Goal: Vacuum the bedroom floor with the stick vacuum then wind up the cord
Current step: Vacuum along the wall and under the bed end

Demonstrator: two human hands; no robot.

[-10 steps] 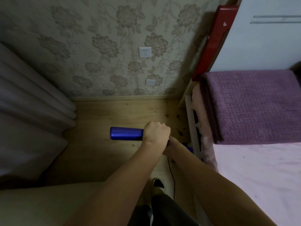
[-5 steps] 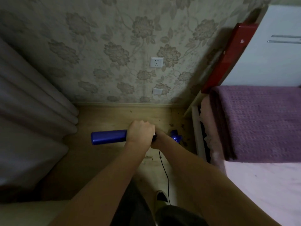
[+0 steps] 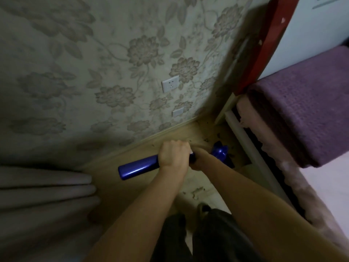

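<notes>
Two hands on the blue stick vacuum (image 3: 138, 168) in a dim bedroom corner
The left hand (image 3: 173, 153) curls its fingers around the vacuum; the right hand (image 3: 200, 157), just beside, seems to grip it too, fingers hidden. Beyond the fingers: wooden floor (image 3: 188, 132) with crumbs, floral wallpaper (image 3: 113, 63); bed (image 3: 302, 110) at right

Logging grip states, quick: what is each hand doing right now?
Left hand: gripping the blue vacuum.
Right hand: also on the vacuum, grip mostly hidden.
</notes>
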